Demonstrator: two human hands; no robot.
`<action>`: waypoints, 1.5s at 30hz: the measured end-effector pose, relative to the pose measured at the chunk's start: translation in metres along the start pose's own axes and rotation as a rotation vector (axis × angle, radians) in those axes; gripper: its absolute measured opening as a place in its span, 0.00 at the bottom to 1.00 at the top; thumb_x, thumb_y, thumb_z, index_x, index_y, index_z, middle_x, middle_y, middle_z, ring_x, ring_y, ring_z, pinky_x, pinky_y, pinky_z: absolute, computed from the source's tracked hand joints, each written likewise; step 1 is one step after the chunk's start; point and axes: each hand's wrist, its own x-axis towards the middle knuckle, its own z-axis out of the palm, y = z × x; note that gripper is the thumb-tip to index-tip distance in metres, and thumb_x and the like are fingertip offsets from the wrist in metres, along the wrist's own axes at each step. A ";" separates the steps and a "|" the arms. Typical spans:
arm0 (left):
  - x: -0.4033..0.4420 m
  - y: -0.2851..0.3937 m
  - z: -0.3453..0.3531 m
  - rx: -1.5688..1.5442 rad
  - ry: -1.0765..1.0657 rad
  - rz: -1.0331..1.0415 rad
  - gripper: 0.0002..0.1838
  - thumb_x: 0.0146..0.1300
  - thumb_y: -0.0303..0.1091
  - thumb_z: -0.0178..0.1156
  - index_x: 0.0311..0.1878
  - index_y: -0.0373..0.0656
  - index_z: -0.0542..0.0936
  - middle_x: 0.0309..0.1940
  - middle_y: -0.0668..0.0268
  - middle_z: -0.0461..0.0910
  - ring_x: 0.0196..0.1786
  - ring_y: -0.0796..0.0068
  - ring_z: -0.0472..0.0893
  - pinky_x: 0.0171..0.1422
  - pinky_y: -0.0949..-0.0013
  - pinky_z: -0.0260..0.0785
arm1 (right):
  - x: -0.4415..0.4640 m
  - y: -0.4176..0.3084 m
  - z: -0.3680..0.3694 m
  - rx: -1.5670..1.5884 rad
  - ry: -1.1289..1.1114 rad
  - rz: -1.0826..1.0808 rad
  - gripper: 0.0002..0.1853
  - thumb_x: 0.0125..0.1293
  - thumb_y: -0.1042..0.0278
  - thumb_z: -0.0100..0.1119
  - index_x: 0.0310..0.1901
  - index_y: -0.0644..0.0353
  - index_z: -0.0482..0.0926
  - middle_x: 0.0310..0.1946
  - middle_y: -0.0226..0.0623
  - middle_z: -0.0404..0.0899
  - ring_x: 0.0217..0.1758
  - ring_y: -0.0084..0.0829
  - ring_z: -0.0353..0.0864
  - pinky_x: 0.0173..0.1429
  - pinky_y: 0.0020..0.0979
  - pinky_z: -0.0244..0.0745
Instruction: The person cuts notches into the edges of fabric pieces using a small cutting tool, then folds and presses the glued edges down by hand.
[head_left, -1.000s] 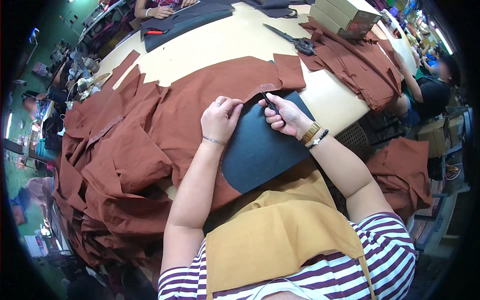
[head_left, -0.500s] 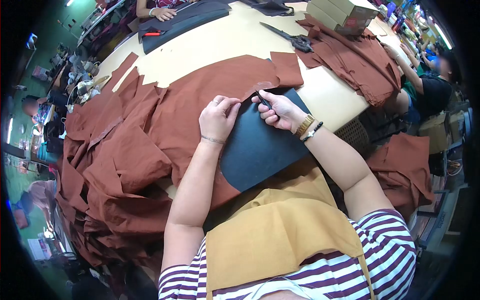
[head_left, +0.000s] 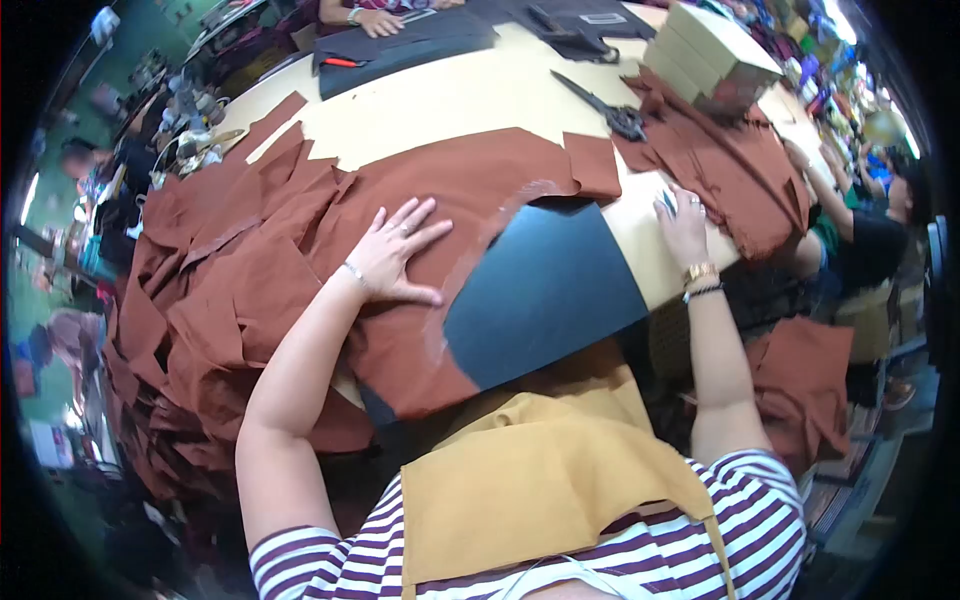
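Observation:
My left hand lies spread on the rust-brown fabric, left of its curved, chalk-marked edge. Beside that edge a dark blue-black sheet shows, partly under the fabric. My right hand is at the right part of the pale table, its fingers curled around a small dark tool that is mostly hidden by the hand. Large dark scissors lie open beyond the fabric.
Bunched brown fabric fills the left side. A cardboard box sits on a brown pile at the right. Across the table a person's hand rests on dark cloth. Another person sits at the right.
My left hand has left the fabric edge and opened flat, further left on the cloth. My right hand has moved right with the small tool. The whole view has shifted.

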 end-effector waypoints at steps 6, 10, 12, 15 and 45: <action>0.092 0.012 0.034 -0.289 0.589 -0.942 0.58 0.53 0.73 0.59 0.79 0.53 0.46 0.78 0.42 0.37 0.81 0.43 0.36 0.76 0.30 0.29 | -0.003 -0.173 -0.054 0.484 -0.334 -0.198 0.29 0.66 0.47 0.61 0.57 0.66 0.76 0.54 0.50 0.79 0.60 0.48 0.75 0.63 0.42 0.71; 0.075 0.020 0.022 -0.299 0.527 -0.696 0.57 0.53 0.73 0.59 0.79 0.53 0.50 0.79 0.46 0.34 0.81 0.44 0.36 0.76 0.31 0.32 | -0.017 -0.179 -0.040 0.289 -0.407 -0.270 0.33 0.62 0.50 0.66 0.63 0.63 0.71 0.54 0.46 0.78 0.57 0.48 0.75 0.60 0.42 0.72; 0.042 0.014 0.014 -0.088 0.240 -0.557 0.56 0.52 0.76 0.58 0.78 0.52 0.54 0.79 0.49 0.39 0.81 0.45 0.38 0.78 0.36 0.35 | -0.010 -0.162 -0.041 0.412 -0.445 -0.200 0.33 0.60 0.55 0.68 0.64 0.59 0.71 0.51 0.47 0.78 0.55 0.48 0.76 0.58 0.42 0.73; 0.010 0.011 0.023 -0.032 0.150 -0.533 0.57 0.53 0.77 0.55 0.78 0.51 0.53 0.78 0.46 0.43 0.80 0.45 0.41 0.80 0.44 0.41 | 0.004 -0.140 -0.047 0.611 -0.736 0.036 0.28 0.56 0.67 0.71 0.59 0.62 0.76 0.29 0.36 0.78 0.31 0.31 0.77 0.41 0.32 0.75; 0.047 0.092 0.024 -0.128 0.315 -0.152 0.29 0.57 0.61 0.63 0.52 0.47 0.78 0.40 0.62 0.83 0.46 0.62 0.80 0.59 0.50 0.60 | 0.144 -0.110 -0.089 0.214 -0.218 -0.552 0.09 0.56 0.79 0.55 0.39 0.61 0.78 0.32 0.44 0.81 0.36 0.42 0.82 0.43 0.36 0.77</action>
